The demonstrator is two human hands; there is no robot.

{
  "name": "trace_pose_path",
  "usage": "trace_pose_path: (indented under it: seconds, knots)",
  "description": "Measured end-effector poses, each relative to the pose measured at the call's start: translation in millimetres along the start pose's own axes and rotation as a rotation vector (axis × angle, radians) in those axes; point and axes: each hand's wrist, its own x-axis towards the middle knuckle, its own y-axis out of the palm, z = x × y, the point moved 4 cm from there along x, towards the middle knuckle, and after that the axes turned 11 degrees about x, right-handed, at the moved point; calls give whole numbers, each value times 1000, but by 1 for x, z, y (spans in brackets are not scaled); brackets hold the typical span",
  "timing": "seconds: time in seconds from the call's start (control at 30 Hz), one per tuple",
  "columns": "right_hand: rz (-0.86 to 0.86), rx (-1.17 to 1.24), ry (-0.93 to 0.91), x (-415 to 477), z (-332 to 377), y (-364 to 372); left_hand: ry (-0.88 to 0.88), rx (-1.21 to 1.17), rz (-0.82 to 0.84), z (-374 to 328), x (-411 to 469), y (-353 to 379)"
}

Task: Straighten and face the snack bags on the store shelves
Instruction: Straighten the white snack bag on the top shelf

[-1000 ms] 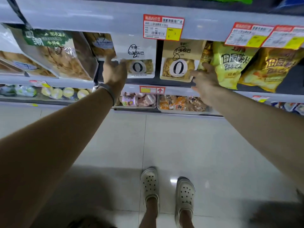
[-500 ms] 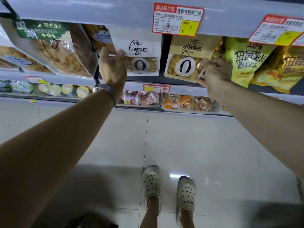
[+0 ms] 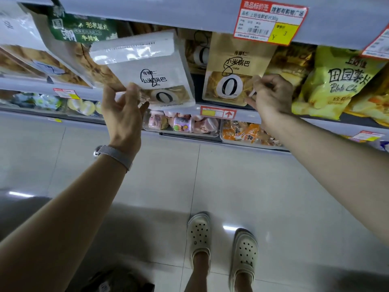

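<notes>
Here the white bag (image 3: 151,66) tilts up from the left hand (image 3: 123,114).

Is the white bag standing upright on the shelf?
No, tilted: the left hand pinches the white bag by its lower corner, top edge slanting.

This is a shop aisle, a grocery or convenience store. Along the top of the frame a grey shelf edge (image 3: 168,9) carries a red-and-yellow price label (image 3: 271,21) with a barcode at upper right. Beneath it packaged snacks face outward: a white bag (image 3: 147,64), a tan bag (image 3: 235,49) and a yellow potato-chip bag (image 3: 336,81). Lower, mid-frame, clear trays (image 3: 189,134) hold small wrapped goods — all above a pale tiled floor (image 3: 231,175).
</notes>
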Motion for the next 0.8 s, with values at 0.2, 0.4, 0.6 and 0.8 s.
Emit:
trace_pose_path:
  seconds: [0.2, 0.4, 0.6, 0.8]
  knots:
    - [31, -40, -28, 5, -7, 56, -47, -8, -39, 13, -7, -30]
    - [26, -35, -37, 6, -8, 85, -64, 11, -25, 19, -12, -47]
    - [14, -15, -40, 2, -9, 85, -61, 55, 14, 18, -19, -44]
    - [35, -21, -10, -15, -6, 68, -14, 126, 87, 4, -27, -23]
